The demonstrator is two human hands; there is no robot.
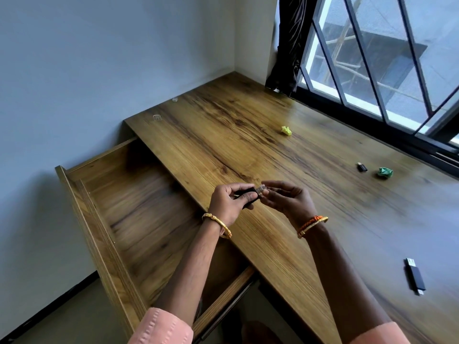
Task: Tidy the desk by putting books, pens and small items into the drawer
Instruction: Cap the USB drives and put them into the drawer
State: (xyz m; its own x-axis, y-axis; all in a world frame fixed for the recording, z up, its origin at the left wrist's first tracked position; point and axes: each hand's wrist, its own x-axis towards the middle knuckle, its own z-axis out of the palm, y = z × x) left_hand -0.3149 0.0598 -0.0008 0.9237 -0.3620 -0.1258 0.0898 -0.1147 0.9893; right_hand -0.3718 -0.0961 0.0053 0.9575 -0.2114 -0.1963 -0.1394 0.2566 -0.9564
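- The open drawer [139, 214] is seen empty, just left of and below the hands.
- A small black USB stick [250, 193] is gripped by the left hand [227, 201], long axis pointing right.
- Its clear cap [263, 188] is pinched by the right hand [288, 199].

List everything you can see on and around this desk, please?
desk: 1, brown wood, under window
drawer: 1, wood, pulled open, left
USB stick: 1, black, desk near right
small adapter: 1, black, right
crumpled paper: 1, yellow, desk middle
crumpled wad: 1, green, beside adapter
clear caps: 2, transparent, far edge
window: 1, dark bars
curtain: 1, dark, corner
held stick: 1, black, between hands
left hand: 1
right hand: 1
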